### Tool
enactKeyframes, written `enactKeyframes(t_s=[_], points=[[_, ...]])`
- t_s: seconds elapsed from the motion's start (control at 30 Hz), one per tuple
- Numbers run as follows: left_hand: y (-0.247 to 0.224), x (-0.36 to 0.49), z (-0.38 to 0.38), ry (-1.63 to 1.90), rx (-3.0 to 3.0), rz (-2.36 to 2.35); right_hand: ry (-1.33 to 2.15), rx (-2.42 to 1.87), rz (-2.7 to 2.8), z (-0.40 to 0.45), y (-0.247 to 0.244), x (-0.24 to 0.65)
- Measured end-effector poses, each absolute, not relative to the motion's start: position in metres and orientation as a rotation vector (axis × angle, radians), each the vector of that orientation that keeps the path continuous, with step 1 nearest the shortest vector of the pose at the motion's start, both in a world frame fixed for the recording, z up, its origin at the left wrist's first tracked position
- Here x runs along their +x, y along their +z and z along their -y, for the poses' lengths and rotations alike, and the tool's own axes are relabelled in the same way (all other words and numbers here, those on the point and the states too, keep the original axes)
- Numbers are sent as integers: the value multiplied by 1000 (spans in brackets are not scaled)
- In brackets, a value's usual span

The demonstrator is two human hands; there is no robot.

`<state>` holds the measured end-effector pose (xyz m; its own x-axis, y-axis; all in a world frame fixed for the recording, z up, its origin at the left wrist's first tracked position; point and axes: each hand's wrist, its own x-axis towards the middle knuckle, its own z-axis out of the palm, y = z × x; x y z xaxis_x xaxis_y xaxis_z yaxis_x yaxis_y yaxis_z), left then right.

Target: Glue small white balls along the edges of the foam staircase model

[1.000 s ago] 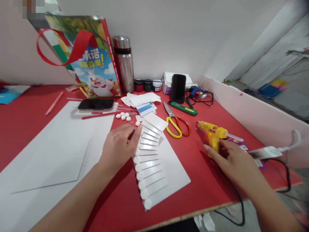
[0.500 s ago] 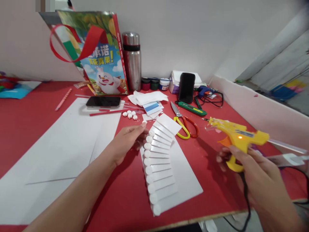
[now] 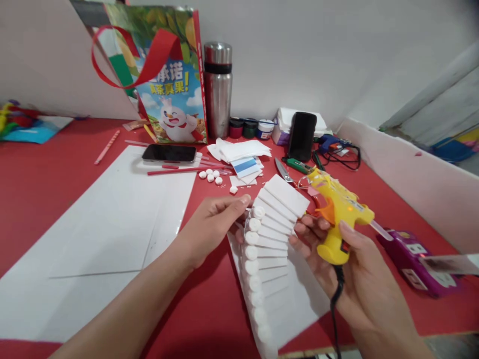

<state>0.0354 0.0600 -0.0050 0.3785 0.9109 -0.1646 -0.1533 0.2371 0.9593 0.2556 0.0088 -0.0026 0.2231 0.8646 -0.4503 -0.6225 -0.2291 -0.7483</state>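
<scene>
A curved fan of white overlapping card strips (image 3: 275, 234) carries a row of small white discs (image 3: 251, 253) along its left ends. My left hand (image 3: 211, 224) is closed on the fan's upper left edge, thumb on top, other fingers partly hidden. With my right hand (image 3: 361, 271) I grip a yellow hot glue gun (image 3: 342, 197), its nozzle pointing up and left. Fingertips of that hand reach the fan's right edge. Beneath the fan lies a white sheet (image 3: 309, 294). One loose white disc (image 3: 233, 190) sits just above the left hand; several more discs (image 3: 210, 174) lie behind it.
At the back stand a printed bag (image 3: 175, 94), a steel flask (image 3: 218, 94) and paint pots (image 3: 250, 128). Scissors (image 3: 283, 170) lie behind the glue gun, partly hidden. A purple box (image 3: 419, 264) is at right. A phone (image 3: 169, 153) rests on a large white board (image 3: 101, 224).
My right hand has brought the glue gun left, and its fingers now meet the fan's edge. My left hand has left the loose disc and holds the fan, whose upper end looks raised.
</scene>
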Motion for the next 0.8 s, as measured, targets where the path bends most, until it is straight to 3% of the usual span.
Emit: enactKeyframes(t_s=[0.43, 0.8], points=[[-7, 30, -65, 864, 1056, -957, 1413, -1087, 478, -23, -15, 243], [-22, 20, -78, 867, 970, -1044, 1055, -1271, 786, -5, 28, 236]])
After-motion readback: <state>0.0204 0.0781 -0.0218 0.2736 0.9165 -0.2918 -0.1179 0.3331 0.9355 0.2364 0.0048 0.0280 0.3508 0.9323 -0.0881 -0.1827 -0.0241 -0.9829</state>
